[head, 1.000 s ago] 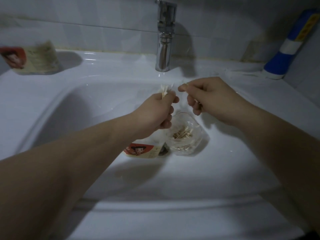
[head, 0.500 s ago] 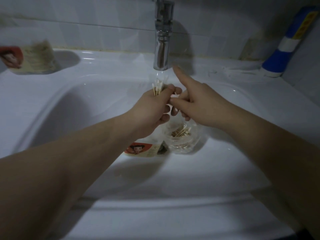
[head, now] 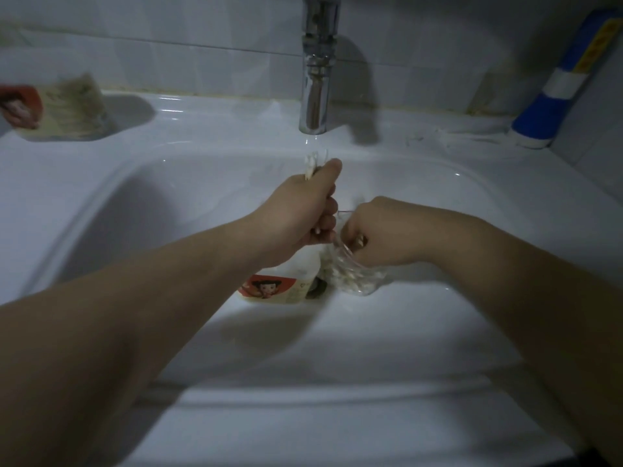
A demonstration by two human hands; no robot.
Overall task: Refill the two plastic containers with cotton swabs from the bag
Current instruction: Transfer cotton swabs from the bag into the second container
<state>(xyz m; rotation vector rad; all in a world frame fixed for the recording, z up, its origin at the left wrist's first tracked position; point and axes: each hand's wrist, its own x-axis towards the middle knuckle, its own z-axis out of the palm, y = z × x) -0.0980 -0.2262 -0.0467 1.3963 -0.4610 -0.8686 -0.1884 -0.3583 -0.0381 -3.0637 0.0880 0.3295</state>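
Right hand (head: pixel 381 230) dropped from pointing to gripping clear round plastic container (head: pixel 350 274) in white sink basin (head: pixel 438 315) | left hand (head: pixel 303 214) still fisted on white cotton swabs (head: pixel 312 163) | loading likely next

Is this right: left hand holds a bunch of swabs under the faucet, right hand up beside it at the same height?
Not quite. The head view shows the left hand holding the cotton swabs up under the faucet, but the right hand is lower, down at the clear plastic container in the sink, fingers curled at its rim.
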